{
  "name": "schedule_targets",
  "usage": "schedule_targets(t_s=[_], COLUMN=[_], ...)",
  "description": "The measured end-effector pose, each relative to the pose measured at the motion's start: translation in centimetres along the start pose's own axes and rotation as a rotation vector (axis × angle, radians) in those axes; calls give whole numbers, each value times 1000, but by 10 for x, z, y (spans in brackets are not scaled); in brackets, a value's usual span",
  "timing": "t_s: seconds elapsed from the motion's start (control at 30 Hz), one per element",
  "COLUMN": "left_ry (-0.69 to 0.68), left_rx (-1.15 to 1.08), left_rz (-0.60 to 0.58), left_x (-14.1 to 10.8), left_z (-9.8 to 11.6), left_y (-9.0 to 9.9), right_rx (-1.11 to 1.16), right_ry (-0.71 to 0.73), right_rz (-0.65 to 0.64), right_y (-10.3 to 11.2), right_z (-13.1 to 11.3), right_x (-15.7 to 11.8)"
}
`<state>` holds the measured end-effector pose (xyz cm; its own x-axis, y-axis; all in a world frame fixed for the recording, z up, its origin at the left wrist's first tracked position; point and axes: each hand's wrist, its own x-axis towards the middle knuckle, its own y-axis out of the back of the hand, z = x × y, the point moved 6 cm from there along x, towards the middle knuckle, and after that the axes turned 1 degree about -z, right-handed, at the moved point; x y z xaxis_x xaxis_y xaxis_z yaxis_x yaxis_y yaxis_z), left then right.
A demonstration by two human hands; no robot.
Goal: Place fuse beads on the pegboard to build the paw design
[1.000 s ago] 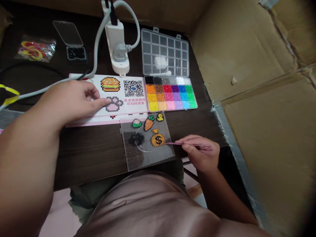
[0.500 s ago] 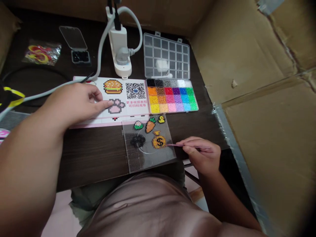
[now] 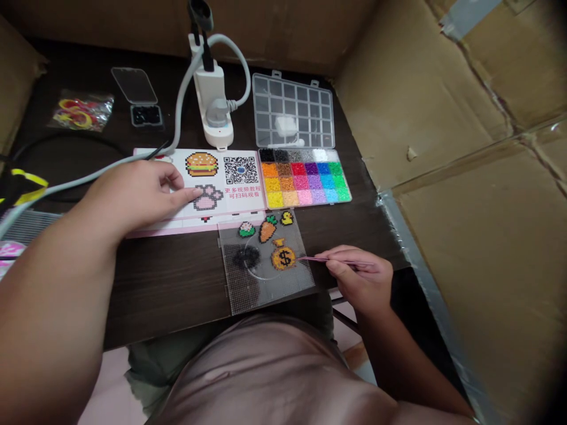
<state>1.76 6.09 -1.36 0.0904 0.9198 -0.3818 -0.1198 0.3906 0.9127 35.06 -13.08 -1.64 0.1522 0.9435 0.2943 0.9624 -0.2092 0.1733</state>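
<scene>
My right hand [image 3: 361, 277] pinches pink tweezers [image 3: 339, 261], whose tips reach the right edge of a money-bag bead design [image 3: 283, 257] with a dollar sign. The design is on a clear pegboard [image 3: 266, 298], along with a carrot [image 3: 267, 229], a yellow duck [image 3: 287, 218] and a small green-and-pink figure [image 3: 247, 229]. Loose black beads [image 3: 248, 257] are heaped left of the money bag. My left hand [image 3: 144, 189] rests on the pattern sheet [image 3: 239, 203], fingers partly bent and a gap between them; one fingertip touches the printed paw [image 3: 207, 199]. Any bead at the tweezer tips is too small to make out.
A bead box [image 3: 305, 183] of many colours lies behind the pegboard, its lid [image 3: 295, 97] open. A white power strip [image 3: 215, 100] with a grey cable, a small box of black pieces [image 3: 147, 115] and a plastic bag [image 3: 82, 112] are farther back. Cardboard walls [image 3: 434, 106] surround the table.
The view has shifted slightly, so the things at the back sit lower in the picture. Both hands stay in nearly the same places, with the tweezer tips still beside the money bag.
</scene>
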Motion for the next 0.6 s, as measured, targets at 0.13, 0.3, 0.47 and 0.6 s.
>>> schedule_targets(t_s=[0.13,0.3,0.47,0.6], left_ry=[2,7,-3,-11], left_rx=[5,-5,-8,-9], left_rz=[8,12,10,12], left_x=[1,2,3,3], left_z=[0,-2,-3,-4], left_y=[0,0,-2,-3], right_rx=[-31,-23,-2,41], right_ry=[1,-2,-40,-167], right_rz=[0,4,26,102], right_y=[0,-2,0,3], right_z=[0,-1,1,13], right_x=[0,2,2,1])
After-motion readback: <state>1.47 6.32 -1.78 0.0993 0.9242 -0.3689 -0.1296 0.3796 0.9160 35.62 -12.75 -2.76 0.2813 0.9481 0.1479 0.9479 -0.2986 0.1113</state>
